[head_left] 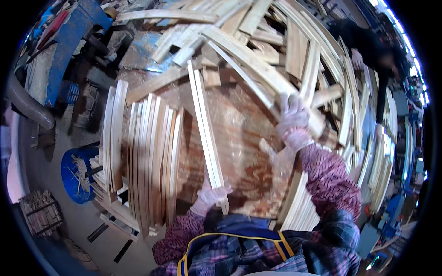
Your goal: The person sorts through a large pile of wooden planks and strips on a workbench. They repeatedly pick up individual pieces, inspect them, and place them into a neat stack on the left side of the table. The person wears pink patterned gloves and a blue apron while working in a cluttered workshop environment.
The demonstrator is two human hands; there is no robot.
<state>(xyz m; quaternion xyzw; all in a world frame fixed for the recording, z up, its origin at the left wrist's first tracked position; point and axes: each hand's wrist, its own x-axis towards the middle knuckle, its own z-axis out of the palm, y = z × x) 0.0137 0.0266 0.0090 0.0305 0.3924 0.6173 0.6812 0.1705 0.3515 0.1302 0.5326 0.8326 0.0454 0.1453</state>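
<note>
While the left hand point(211, 197) grips two narrow strips point(205, 133) by their lower ends at the near edge of the plywood worktop point(244, 172), the strips run side by side over its left half toward its far side. Also by the near edge, at the worktop's right corner, stands a tight bundle of pale slats point(299, 207). Along the worktop's left side is a long row of slats point(149, 161) packed close together on edge. Toward the worktop's far right, the right hand point(294, 117) lies on the near end of a long plank point(253, 55), touching it; whether its fingers close around the wood I cannot tell. Left of the worktop, on the floor, is a blue bin point(67, 175) with wood scraps. Beyond the worktop's far side spreads a loose heap of boards point(297, 50), lying crosswise. Farther off, past the worktop's right side, another person point(363, 43) in dark clothing reaches toward the wood, and past its far left stands blue machinery point(76, 41).
</note>
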